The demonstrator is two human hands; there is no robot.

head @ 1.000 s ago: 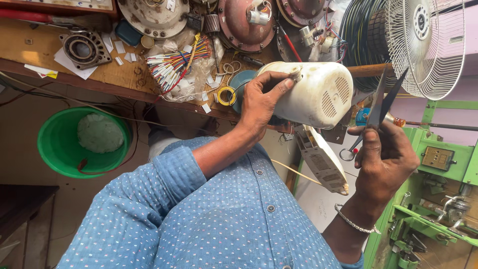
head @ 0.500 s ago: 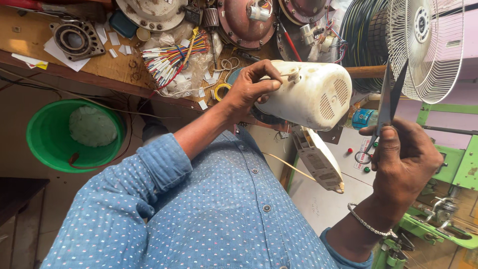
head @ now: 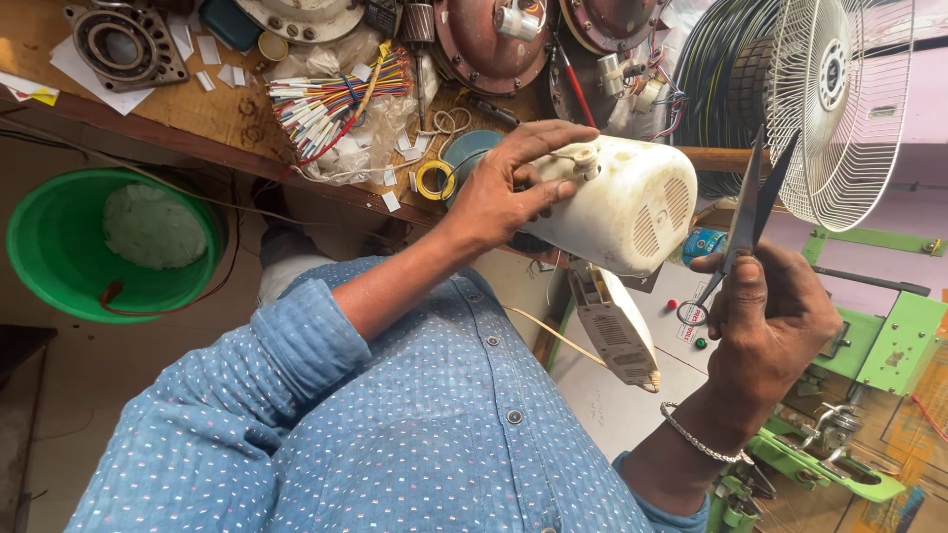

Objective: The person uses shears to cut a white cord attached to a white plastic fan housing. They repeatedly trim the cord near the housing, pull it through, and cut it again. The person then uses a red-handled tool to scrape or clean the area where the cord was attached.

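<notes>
1. Left hand (head: 499,197): fingers wrapped tight around the near end of the cream fan housing (head: 632,212), held up in front of the workbench (head: 227,109).
2. Right hand (head: 775,331): closed on the scissors (head: 750,212), blades slightly parted, just beside the housing.
3. Step, as judged: holding steady, tool ready. A cut needs the blades brought across to the gripped end.

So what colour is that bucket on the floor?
The bucket is bright green, with a pale lump inside; the head view shows it at left.
</notes>
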